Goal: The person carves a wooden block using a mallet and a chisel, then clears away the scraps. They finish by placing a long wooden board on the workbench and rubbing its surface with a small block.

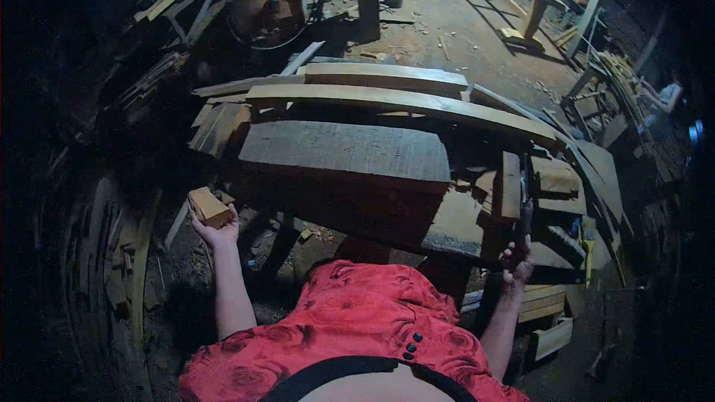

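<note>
My left hand (218, 235) is raised palm up at the left of the bench, with its fingers curled round a small wooden block (208, 208). On the right, my right hand (517, 262) is closed round the lower end of a long, dark tool (527, 212), which points away from me; dim light hides its exact kind. Just left of that tool stands a pale piece of wood (510, 184), and a squared wood block (557, 177) lies to its right. Between my hands is a thick grey timber (342, 150) on the bench.
Long planks (402, 100) lie across the bench's far side. A large round saw blade (268, 11) stands beyond, at left. A yellow-handled brush (588, 253) is at right. Stacked boards (540, 301) lie below my right hand. Another person (665, 100) is at far right.
</note>
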A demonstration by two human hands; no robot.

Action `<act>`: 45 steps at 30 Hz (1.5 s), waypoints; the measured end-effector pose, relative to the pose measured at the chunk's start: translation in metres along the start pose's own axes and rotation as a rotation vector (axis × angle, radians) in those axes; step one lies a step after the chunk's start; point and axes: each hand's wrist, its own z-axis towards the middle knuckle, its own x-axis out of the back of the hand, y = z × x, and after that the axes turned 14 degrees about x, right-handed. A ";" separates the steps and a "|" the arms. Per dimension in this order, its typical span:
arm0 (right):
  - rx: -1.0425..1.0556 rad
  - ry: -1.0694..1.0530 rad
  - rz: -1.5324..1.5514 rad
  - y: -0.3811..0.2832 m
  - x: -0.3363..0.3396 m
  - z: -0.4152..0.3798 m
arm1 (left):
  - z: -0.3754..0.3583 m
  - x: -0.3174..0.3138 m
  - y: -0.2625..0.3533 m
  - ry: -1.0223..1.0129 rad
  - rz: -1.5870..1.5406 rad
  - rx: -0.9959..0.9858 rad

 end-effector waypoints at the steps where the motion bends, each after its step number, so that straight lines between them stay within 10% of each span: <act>1: 0.027 -0.023 -0.013 -0.001 -0.002 -0.003 | -0.004 -0.003 -0.006 0.008 0.171 -0.041; 6: 0.104 -0.003 -0.048 0.004 -0.007 -0.005 | -0.011 -0.014 -0.030 -0.009 0.507 -0.072; 9: 0.060 -0.065 -0.107 -0.003 -0.008 -0.007 | -0.031 -0.031 -0.059 -0.379 0.805 -0.412; 16: 0.143 -0.051 -0.046 0.004 -0.011 -0.008 | -0.124 -0.073 -0.193 -1.185 1.176 -0.123; 21: 0.164 -0.071 -0.119 -0.003 -0.022 -0.017 | -0.157 -0.048 -0.282 -1.352 1.444 0.058; 23: 0.185 -0.076 -0.129 -0.001 -0.022 -0.019 | -0.155 -0.041 -0.312 -1.573 1.508 -0.235; 27: 0.205 -0.032 -0.145 0.000 -0.028 -0.023 | -0.153 -0.041 -0.346 -1.621 1.587 -0.746; 37: 0.235 -0.012 -0.170 -0.019 -0.042 -0.030 | -0.151 -0.030 -0.349 -1.596 1.493 -0.458; 45: 1.060 -0.156 -1.048 -0.154 -0.119 -0.100 | -0.132 -0.019 -0.355 -1.591 1.428 -0.240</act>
